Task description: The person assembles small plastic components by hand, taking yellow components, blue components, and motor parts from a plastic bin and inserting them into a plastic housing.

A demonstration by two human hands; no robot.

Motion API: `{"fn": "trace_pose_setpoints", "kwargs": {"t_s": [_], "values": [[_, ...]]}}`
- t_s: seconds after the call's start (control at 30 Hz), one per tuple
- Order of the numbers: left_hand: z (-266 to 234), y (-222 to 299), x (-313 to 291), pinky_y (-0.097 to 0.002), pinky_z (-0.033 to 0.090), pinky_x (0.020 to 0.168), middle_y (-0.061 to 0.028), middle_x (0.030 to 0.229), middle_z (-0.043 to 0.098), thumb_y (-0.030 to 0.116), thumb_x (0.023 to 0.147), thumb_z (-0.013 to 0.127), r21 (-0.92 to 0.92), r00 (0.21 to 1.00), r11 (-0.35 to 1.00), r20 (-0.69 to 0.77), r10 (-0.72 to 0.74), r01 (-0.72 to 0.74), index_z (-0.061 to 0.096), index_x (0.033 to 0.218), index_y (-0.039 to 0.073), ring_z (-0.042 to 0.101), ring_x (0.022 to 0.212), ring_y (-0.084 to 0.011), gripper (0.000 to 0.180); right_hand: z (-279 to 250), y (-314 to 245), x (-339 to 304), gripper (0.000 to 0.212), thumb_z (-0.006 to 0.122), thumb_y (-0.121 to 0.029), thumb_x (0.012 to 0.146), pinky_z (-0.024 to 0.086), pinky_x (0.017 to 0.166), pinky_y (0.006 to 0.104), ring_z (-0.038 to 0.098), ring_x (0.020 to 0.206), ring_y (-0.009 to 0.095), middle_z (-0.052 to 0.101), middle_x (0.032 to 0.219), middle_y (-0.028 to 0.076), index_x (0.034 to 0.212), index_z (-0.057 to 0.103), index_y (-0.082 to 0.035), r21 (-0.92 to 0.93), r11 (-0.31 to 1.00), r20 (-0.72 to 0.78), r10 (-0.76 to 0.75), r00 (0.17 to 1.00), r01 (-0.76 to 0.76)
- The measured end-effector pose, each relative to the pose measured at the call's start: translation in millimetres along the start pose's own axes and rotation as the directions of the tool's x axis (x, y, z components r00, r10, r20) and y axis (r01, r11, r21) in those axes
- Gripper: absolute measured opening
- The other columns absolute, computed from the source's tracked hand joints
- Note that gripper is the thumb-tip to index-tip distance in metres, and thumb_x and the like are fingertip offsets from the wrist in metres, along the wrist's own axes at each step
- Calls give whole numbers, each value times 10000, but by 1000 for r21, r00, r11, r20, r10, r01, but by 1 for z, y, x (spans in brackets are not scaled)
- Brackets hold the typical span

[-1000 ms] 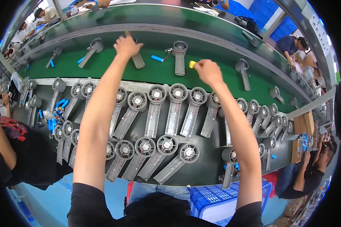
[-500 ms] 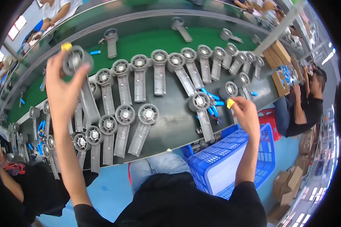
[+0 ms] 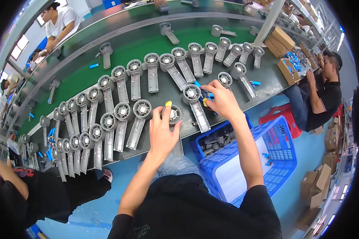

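Head view: left hand (image 3: 162,135) has its grip closed around the drum of a grey fan unit (image 3: 175,114), positioned over the near edge of the counter (image 3: 163,95), handle pointing toward the lap. Yellow piece (image 3: 168,103) at left fingertips. Right hand (image 3: 224,100) bent over blue cells (image 3: 197,83), just beside a second fan unit (image 3: 197,113); its fingers are curled, but whether this grip pinches anything cannot be told. Similar housings (image 3: 152,77) lie in rows. Blue crate (image 3: 212,169) below counter height.
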State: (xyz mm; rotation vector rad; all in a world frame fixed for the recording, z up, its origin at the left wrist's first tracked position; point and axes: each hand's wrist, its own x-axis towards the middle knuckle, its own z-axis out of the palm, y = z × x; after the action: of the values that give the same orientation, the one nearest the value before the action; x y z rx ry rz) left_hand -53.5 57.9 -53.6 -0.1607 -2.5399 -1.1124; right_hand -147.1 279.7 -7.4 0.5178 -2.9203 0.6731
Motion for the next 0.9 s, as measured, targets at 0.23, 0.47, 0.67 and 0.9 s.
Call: {"fn": "trace_pose_setpoints", "kwargs": {"t_s": [0.23,0.47,0.67,0.9], "values": [[2,-7,0,-475,461,906,-235,1256,489,218,843,739,-1,1000,1000,22,1,-1,492,1379,43,547,1078,-423,615,-19,9,-3,425,626,13,789,491,653,279,602,662,124,628,930,49,1197,667,-99,234,972,-99,9,995,14],[-3,-4,3,-439,479,919,-214,1236,511,174,825,766,2,999,1000,42,-2,2,524,1330,-11,560,1099,-398,590,-32,22,-15,401,536,18,859,435,636,195,558,751,39,643,1019,17,1248,630,-12,806,592,-74,148,986,-29],[-20,5,5,-410,472,951,-210,1253,542,144,835,761,-62,996,996,-70,59,-63,577,1250,-39,572,1129,-364,490,-29,-3,-23,389,551,45,850,404,578,192,561,728,34,692,1026,43,1227,631,-3,861,501,-27,215,976,-86],[-68,42,24,-372,490,937,-192,1220,616,77,797,786,-357,970,907,10,243,-224,613,1217,-34,627,1090,-312,467,-44,-65,-32,418,621,75,757,399,558,184,473,575,6,740,962,72,1168,643,5,705,696,-7,-181,984,133]]}}
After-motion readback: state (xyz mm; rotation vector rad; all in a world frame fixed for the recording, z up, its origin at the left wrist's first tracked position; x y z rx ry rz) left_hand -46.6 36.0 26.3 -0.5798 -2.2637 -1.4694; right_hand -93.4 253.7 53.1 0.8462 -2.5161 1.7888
